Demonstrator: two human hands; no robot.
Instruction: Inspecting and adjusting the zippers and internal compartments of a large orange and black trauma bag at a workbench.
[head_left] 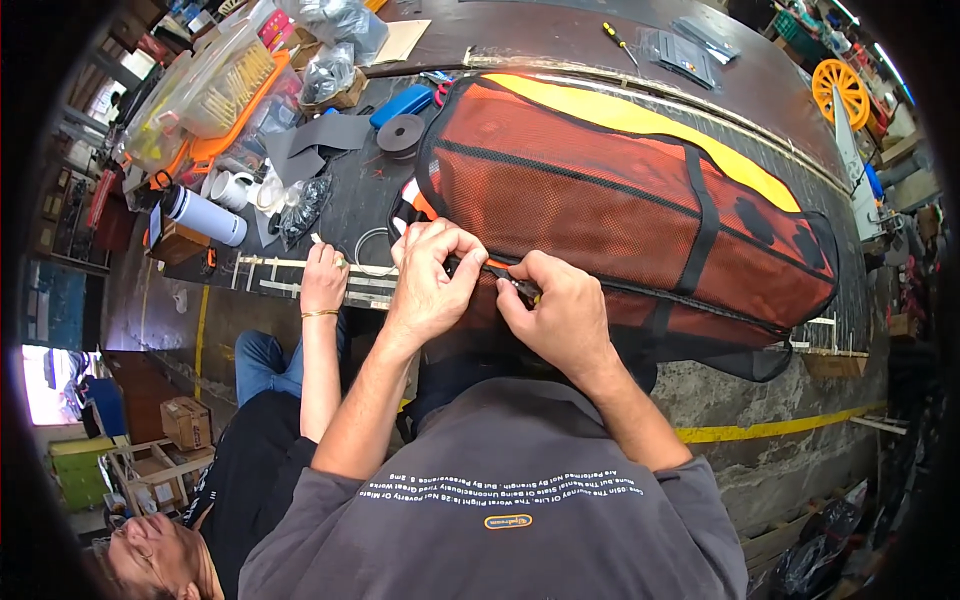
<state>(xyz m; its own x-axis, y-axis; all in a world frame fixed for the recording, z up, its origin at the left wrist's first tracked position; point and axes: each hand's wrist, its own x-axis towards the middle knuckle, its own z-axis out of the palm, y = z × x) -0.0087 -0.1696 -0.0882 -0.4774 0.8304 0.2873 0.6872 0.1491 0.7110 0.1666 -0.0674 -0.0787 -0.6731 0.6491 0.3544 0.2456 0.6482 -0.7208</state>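
A long bag of black mesh with a yellow panel lies on the table, its orange-red contents showing through. My left hand is closed at the bag's near left edge, thumb and fingers pinched together; what they grip is hidden. Just to its right, my right hand curls around a small dark tool with a bit of yellow, its kind unclear. Between the two hands a short orange strip shows along the edge. A black strap crosses the bag toward its right part.
A co-worker's hand rests on the table edge at left, near a white bottle and white mugs. Behind are a black tape roll, a blue case and plastic boxes. A screwdriver lies at the far side.
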